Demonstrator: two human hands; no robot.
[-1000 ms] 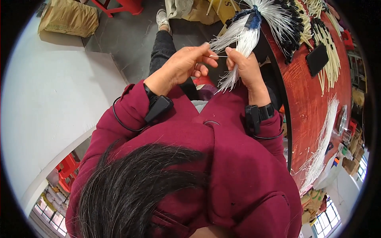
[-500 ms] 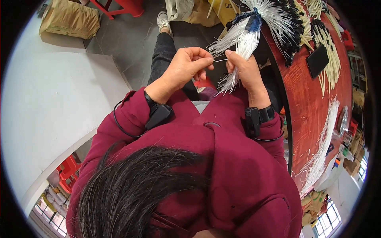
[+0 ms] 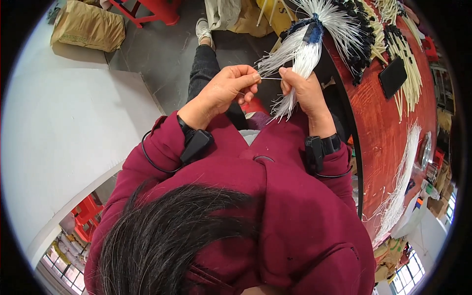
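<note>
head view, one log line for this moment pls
left hand: pinches thin strand | right hand: grips white fibre bundle | red table beside

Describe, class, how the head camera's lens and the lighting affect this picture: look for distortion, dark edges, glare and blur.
Head view: fisheye lens, so the red table rim bows into a curve; a black vignette rings the frame; light is even and soft, with no hard shadows; the pale floor slab looks nearly washed out; the left hand, right hand and white strand bundle are sharp; the windows at the lower edge are squeezed small.
</note>
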